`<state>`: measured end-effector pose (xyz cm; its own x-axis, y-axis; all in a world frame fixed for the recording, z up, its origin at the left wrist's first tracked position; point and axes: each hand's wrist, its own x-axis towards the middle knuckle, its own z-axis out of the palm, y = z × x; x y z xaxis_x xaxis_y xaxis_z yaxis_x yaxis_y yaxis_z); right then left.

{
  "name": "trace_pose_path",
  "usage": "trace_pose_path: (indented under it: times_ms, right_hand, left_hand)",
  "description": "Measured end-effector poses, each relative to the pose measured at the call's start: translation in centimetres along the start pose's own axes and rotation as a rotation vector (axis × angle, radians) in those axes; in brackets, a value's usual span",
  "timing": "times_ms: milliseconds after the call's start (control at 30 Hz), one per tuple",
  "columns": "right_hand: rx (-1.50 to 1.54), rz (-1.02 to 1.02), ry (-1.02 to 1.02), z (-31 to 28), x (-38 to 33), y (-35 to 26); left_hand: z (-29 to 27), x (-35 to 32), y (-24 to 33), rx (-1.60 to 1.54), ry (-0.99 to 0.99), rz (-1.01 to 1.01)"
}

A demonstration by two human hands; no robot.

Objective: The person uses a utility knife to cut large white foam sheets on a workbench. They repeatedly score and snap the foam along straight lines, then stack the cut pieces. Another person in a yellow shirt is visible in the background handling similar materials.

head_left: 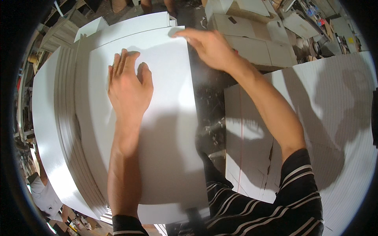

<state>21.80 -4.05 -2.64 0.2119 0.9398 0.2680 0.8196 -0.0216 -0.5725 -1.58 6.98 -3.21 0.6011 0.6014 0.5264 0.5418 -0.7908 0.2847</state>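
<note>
Head: one left hand [129,87], unclenched, on one board [170,94]; one right hand [212,48], grip unclear.

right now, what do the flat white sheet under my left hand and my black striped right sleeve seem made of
Flat white sheet: perhaps card or laminated board; smooth, softly reflecting light. Black striped right sleeve: likely fabric; matte, bending in folds.

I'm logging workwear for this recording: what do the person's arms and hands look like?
The left hand and right hand are bare, without visible gloves or rings. The forearms are uncovered, without watches or cables; pale-striped black sleeves begin above them.
</note>
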Motion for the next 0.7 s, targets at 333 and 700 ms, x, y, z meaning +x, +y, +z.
trace_pose_path:
  times_ms: [333, 700]
  right_hand:
    - [0.106, -0.336, 0.041, 2.2, -16.1, -9.6]
    - [0.440, 0.095, 0.421, 4.4, 0.3, 2.3]
  left_hand:
    - [-0.1, 0.0, -0.1, -0.007, -0.018, -0.022]
    - [-0.2, 0.0, 0.1, -0.025, -0.034, -0.051]
